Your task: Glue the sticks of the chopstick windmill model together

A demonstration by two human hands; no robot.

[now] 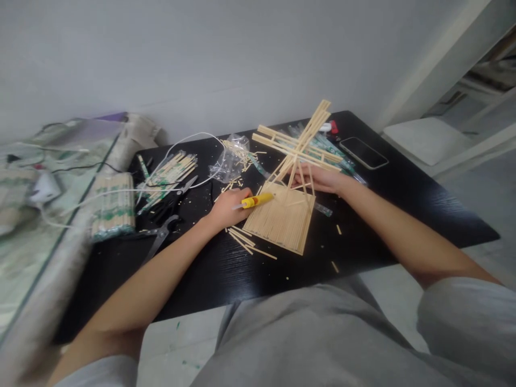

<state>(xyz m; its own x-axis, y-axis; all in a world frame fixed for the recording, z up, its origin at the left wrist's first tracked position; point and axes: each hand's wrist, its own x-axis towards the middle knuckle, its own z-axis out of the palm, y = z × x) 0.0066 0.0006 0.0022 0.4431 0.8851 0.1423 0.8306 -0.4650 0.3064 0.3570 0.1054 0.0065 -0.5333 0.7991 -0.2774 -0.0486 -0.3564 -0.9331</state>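
Observation:
My left hand (230,208) is closed around a yellow glue gun (258,200), whose front points right over a flat base of side-by-side wooden sticks (284,226). From the back of the base rises a frame of thin sticks with a windmill-like cross of blades (298,146) on top. My right hand (318,177) grips this stick model from behind, near the upright frame; its fingertips are partly hidden by the sticks. Several loose sticks (250,242) lie by the base's left edge.
Left on the black table (355,226) are scissors (187,184), pliers-like cutters (163,234), wrapped chopsticks (173,174) and a packed bundle of sticks (113,204). Behind lie a plastic bag (231,161) and stick scraps. A phone (364,152) rests right; a white cable (161,190) crosses the left side.

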